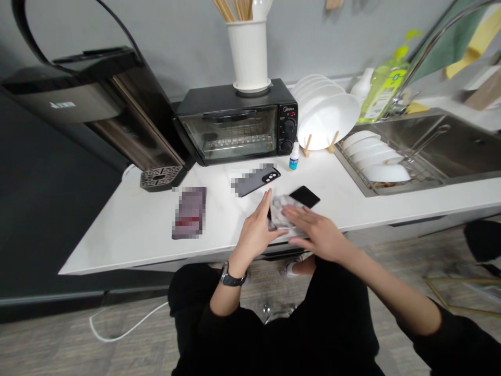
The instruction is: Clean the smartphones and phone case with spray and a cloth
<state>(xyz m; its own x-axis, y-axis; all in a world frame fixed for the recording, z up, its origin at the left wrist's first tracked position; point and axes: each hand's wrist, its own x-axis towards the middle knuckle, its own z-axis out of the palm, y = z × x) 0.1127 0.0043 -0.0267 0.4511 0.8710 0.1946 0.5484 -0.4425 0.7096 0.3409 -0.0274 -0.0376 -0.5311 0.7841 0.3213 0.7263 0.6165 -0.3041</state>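
Note:
A black phone (306, 196) lies on the white counter (223, 219), partly covered by a crumpled grey-white cloth (278, 210). My right hand (315, 230) presses on the cloth with its fingers stretched out. At the phone's left end my left hand (258, 227) stands with fingers and thumb spread, next to the cloth. Behind the hands lies a dark phone case (256, 181) with camera holes. A small white and blue bottle (293, 158) stands upright near it. To the left lies a purplish flat item (190, 213), blurred over.
A black toaster oven (238, 133) stands at the back with a white utensil holder (249, 57) on top. On the left is a tall dark dispenser (129, 109). White plates (329, 120) stand in a rack beside the sink (426, 141), which holds bowls (385, 172).

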